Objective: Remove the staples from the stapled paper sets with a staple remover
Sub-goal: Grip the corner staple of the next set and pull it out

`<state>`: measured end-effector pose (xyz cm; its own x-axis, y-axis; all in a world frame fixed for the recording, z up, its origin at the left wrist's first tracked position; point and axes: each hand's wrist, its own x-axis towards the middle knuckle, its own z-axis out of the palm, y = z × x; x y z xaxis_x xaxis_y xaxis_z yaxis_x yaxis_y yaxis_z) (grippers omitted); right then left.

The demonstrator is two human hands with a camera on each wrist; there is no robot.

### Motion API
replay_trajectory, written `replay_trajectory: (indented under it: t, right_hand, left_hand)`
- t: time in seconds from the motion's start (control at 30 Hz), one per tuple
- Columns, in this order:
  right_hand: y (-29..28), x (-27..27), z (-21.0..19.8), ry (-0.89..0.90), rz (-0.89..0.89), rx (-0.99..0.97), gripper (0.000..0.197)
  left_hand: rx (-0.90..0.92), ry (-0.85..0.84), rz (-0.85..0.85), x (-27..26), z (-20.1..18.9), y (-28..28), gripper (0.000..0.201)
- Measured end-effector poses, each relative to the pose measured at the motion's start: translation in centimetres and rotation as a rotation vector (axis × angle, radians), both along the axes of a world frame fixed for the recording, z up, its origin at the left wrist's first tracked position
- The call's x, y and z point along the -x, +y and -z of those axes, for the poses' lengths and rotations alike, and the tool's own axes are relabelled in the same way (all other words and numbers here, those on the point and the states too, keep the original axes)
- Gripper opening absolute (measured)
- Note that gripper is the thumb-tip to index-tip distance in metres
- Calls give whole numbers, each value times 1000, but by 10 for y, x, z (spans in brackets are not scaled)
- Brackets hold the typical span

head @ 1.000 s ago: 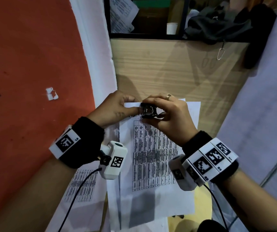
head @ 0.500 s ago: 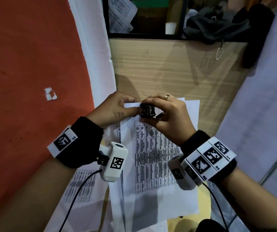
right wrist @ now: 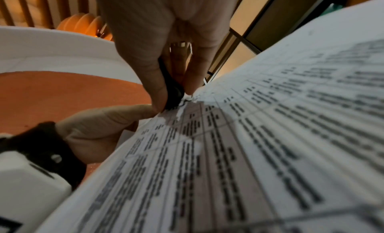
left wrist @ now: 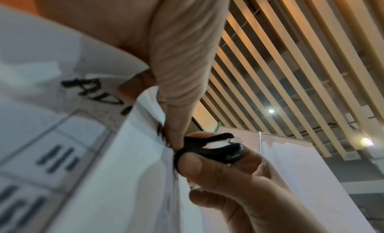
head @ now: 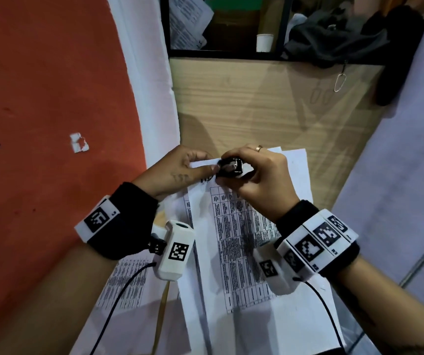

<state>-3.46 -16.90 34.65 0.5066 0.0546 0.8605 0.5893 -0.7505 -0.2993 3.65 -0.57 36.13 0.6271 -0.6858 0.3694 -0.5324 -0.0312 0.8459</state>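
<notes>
Head view: right hand [head: 259, 180] squeezes staple remover [head: 230, 168] onto paper set [head: 239, 252] corner pinched by left hand [head: 177, 172] (staple hidden); next, likely a steady pull.

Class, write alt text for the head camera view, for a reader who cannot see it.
Two hands work at the top corner of a printed paper set: the right hand grips a black staple remover against the corner while the left hand pinches the paper beside it. More printed sheets lie underneath on a wooden table, beside a red floor.
</notes>
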Motion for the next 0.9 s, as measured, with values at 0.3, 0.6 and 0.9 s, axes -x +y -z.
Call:
replay_trajectory:
  t: [0.3, 0.6, 0.9]
  right_hand:
    - [1, 4, 2, 137, -124, -224, 32]
    - [2, 8, 2, 172, -135, -294, 35]
    - [5, 4, 10, 33, 48, -190, 22]
  left_hand:
    - [47, -5, -43, -6, 8, 2, 40]
    - [69, -58, -131, -4, 9, -6, 27]
    - [-11, -418, -412, -12, 24, -14, 51]
